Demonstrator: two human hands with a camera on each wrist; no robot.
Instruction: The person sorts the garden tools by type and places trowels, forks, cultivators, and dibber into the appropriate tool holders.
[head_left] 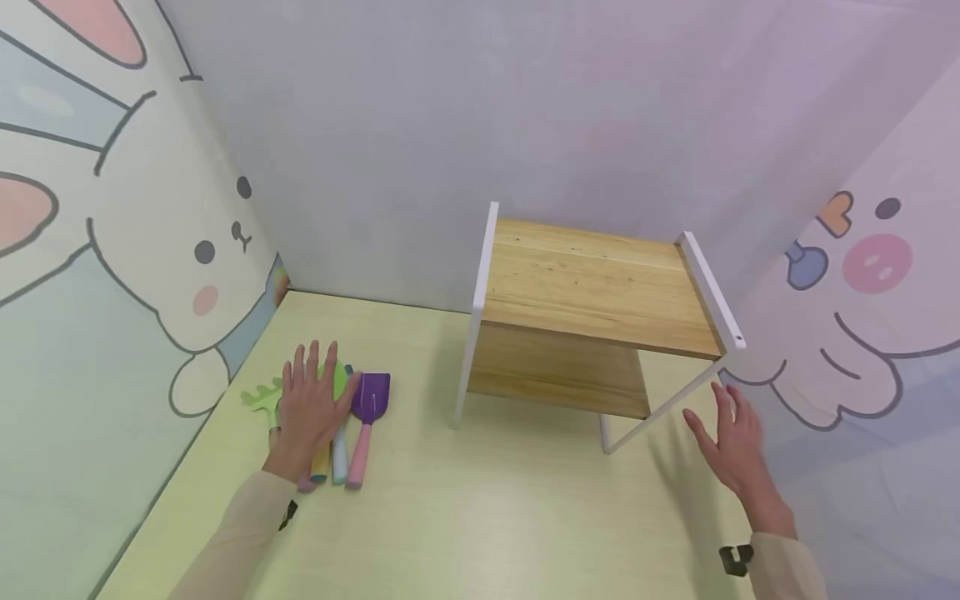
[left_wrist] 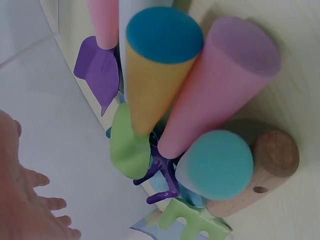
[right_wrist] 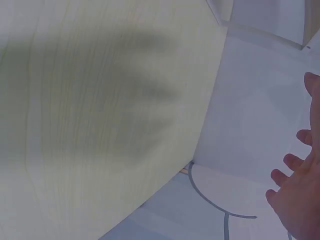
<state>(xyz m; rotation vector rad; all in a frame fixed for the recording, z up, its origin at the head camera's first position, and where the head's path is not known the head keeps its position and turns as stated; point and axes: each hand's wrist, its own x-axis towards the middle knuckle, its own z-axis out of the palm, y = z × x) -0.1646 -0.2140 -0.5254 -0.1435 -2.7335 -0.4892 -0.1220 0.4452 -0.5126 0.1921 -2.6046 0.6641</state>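
Note:
My left hand (head_left: 306,412) hovers with spread fingers over a bunch of small toy garden tools at the table's left, partly hiding them. At its right edge lies a purple shovel (head_left: 371,400) with a pink handle; a green rake (head_left: 262,398) pokes out on the left. The left wrist view shows a yellow handle (left_wrist: 157,90) by a green blade (left_wrist: 129,145), another pink handle (left_wrist: 220,85), a purple rake head (left_wrist: 162,172) and a wooden handle (left_wrist: 275,155). My right hand (head_left: 735,442), empty with fingers extended, is beside the front right corner of a two-tier shelf (head_left: 600,287).
The shelf has wooden boards and a white frame (head_left: 716,304), and stands toward the back of the pale wooden table (head_left: 495,508). Cloth walls with cartoon animals, one a white rabbit (head_left: 165,250), enclose the table at left, back and right.

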